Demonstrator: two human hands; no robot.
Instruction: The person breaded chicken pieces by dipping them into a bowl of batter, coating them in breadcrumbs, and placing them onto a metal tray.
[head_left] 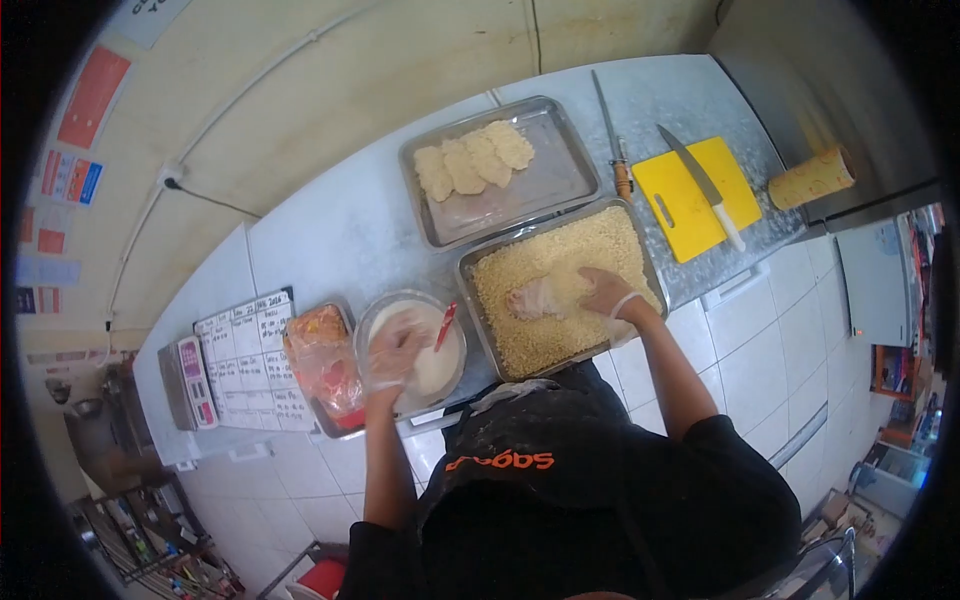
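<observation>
My left hand (396,348), in a clear glove, is over a bowl (464,365) of white batter (436,368). Its fingers look loosely apart, though slightly blurred, and nothing shows in them. A red-handled utensil (446,326) leans in the bowl. My right hand (606,293), also gloved, rests at the crumbs with its fingers spread. Pale breadcrumbs (520,345) fill a deep metal tray (484,342) beneath it. Just left of those fingers, a piece of raw meat (535,298) lies on the crumbs, partly coated.
Behind stands a metal tray (560,190) with several breaded pieces (475,160). A sharpening steel (612,140), a knife (700,178) on a yellow board (672,225) and a roll (812,178) lie right. Bagged meat (325,360), a written chart (250,365) and a scale (195,383) are left.
</observation>
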